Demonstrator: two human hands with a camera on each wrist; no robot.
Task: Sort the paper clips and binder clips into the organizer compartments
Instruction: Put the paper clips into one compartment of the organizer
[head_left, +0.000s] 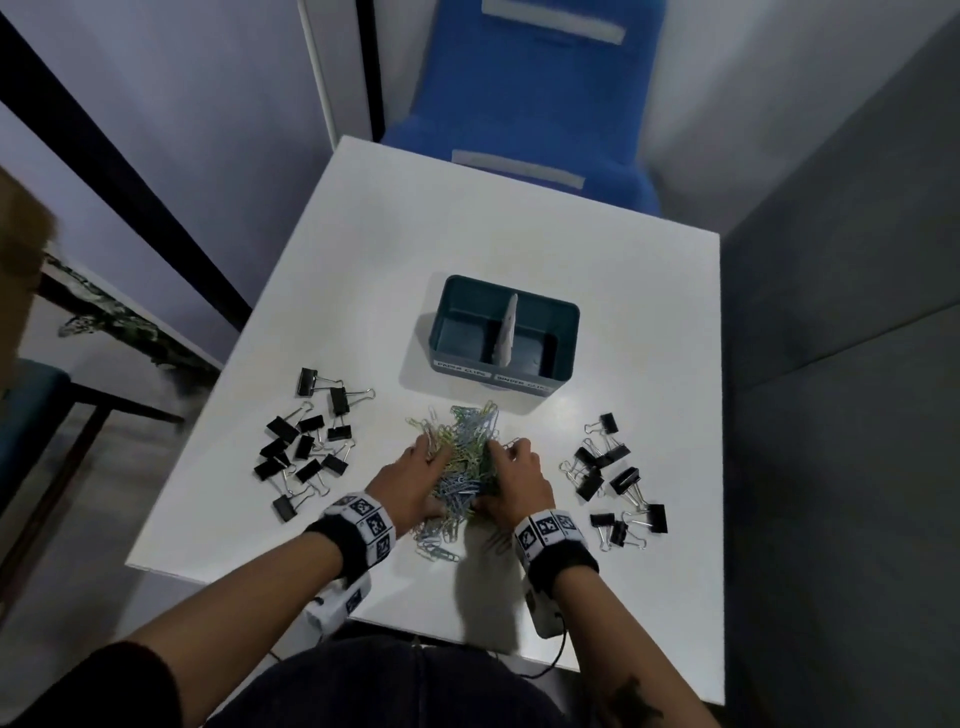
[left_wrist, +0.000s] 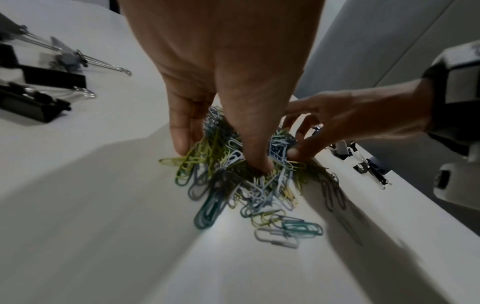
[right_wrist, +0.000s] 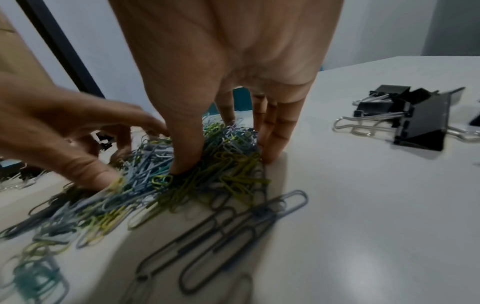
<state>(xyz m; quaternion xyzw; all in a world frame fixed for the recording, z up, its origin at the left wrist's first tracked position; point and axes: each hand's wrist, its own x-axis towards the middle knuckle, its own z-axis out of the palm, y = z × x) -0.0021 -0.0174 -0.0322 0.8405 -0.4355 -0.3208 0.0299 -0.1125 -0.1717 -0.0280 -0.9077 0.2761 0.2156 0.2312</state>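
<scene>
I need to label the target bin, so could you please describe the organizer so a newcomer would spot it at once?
On the white table, look just beyond the paper clip pile that both hands are gathering. The organizer is the only box there: dark teal, open-topped, split by a pale divider, two white labels in front.

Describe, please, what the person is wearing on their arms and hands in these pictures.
Both hands are bare, without gloves. The left hand and right hand each have a black wristband carrying white blocks printed with black square markers. A white camera unit hangs under each wrist; a thin black cable trails from the right one. Dark sleeves begin near the elbows.
</scene>
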